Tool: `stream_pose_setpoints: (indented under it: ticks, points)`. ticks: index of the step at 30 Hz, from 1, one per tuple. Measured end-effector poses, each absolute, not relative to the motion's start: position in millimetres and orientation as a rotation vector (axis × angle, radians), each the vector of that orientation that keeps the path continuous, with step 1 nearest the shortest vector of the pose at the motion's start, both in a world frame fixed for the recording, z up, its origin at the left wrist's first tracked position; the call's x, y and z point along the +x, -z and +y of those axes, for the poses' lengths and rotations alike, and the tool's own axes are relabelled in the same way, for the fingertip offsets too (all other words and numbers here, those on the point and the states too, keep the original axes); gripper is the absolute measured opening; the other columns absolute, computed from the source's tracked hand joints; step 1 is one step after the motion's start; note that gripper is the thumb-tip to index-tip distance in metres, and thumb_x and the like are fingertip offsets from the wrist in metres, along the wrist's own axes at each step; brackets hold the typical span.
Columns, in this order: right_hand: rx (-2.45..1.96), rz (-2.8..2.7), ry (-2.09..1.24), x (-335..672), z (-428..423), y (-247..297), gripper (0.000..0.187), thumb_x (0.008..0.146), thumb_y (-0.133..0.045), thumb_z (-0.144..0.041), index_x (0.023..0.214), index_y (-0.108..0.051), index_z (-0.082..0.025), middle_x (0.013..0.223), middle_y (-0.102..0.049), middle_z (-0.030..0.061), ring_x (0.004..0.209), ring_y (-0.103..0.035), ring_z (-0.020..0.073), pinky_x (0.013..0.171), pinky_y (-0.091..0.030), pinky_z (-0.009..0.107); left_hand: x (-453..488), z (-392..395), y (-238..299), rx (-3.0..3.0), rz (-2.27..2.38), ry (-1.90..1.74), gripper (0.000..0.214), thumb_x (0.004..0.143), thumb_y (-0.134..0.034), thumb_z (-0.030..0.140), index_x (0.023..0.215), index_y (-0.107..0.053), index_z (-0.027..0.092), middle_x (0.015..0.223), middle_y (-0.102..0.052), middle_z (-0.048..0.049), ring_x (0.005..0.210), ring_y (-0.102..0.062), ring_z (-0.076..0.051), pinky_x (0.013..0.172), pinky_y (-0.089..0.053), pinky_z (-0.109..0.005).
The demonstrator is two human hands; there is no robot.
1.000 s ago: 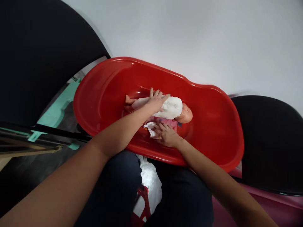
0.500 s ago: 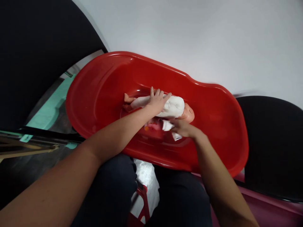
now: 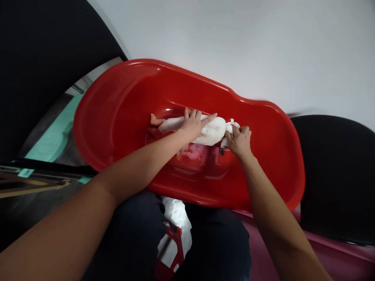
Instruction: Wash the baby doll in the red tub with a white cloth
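Wrapping white cloth (image 3: 212, 132) around baby doll (image 3: 155, 120)

No readable text, labels, brands, numbers or signs in view.

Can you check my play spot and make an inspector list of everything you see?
Surface: red plastic tub, with the doll lying inside.
Job's things: doll wrapped in white cloth, pink print cloth beneath it.
Clutter: white bag beside a red stool, below the tub.
Hands: left hand lies on the wrapped doll; right hand pinches the cloth's ends.
Cables: nothing seen.
Surroundings: black seats, teal mat.
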State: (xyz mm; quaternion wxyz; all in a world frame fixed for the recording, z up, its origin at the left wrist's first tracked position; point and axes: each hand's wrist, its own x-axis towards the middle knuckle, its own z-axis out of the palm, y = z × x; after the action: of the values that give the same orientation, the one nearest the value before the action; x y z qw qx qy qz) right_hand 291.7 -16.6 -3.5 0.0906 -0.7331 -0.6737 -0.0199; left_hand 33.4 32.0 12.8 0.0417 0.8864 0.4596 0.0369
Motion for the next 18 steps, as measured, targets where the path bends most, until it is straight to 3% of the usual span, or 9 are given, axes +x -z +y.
stream_pose_setpoints:
  ticks: [3, 7, 18]
  points:
    - [-2.168, -2.047, 0.159, 284.1, -18.5, 9.5, 0.059, 0.107, -0.041, -0.045, 0.154, -0.059, -0.016, 0.159, -0.050, 0.0244, 0.142, -0.048, 0.0420, 0.113, -0.044, 0.058, 34.7, 34.0, -11.1, 2.698, 1.414, -0.087, 0.102, 0.099, -0.074, 0.041, 0.178, -0.009, 0.033, 0.157, -0.050, -0.0227, 0.145, -0.043, -0.044, 0.126, -0.016, -0.068]
    - [-2.169, -2.082, 0.094, 283.6, -18.9, 11.8, 0.062, 0.109, -0.033, -0.040, 0.162, -0.048, -0.013, 0.163, -0.051, 0.0213, 0.148, -0.046, 0.0373, 0.119, -0.040, 0.054, 34.7, 33.4, -12.5, 2.687, 1.419, -0.066, 0.103, 0.099, -0.075, 0.045, 0.178, -0.010, 0.034, 0.157, -0.050, -0.0214, 0.143, -0.044, -0.042, 0.126, -0.016, -0.066]
    - [-2.647, -1.516, -0.229, 291.8, -11.0, -10.7, 0.061, 0.110, -0.026, -0.046, 0.134, -0.068, -0.009, 0.130, -0.069, 0.0287, 0.120, -0.068, 0.0384, 0.095, -0.053, 0.051, 35.1, 31.9, -12.9, 2.646, 1.446, -0.060, 0.097, 0.103, -0.068, 0.047, 0.178, -0.008, 0.033, 0.156, -0.050, -0.0204, 0.142, -0.045, -0.043, 0.127, -0.016, -0.067]
